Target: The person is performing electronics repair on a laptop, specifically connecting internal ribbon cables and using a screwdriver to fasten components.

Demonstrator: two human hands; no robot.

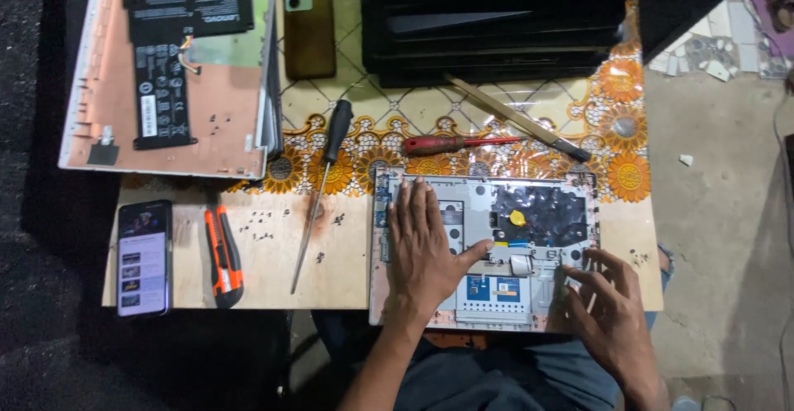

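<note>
An opened laptop base (529, 189), silver with a dark sheet and a small yellow tab inside, lies at the table's front edge. My left hand (423, 246) rests flat on its left half, fingers spread, thumb out to the right. My right hand (606, 303) is at the base's lower right corner, fingertips touching a small part there; whether it grips anything is unclear. A blue-labelled board (494, 287) shows between the two hands.
A laptop cover with a black battery (165, 64) lies at the back left. A black-handled screwdriver (324, 188), a red-handled screwdriver (451, 143), an orange utility knife (223, 255), a lit phone (143, 257), another phone (309, 26), loose screws (260, 225) and stacked dark laptops (496, 22) surround it.
</note>
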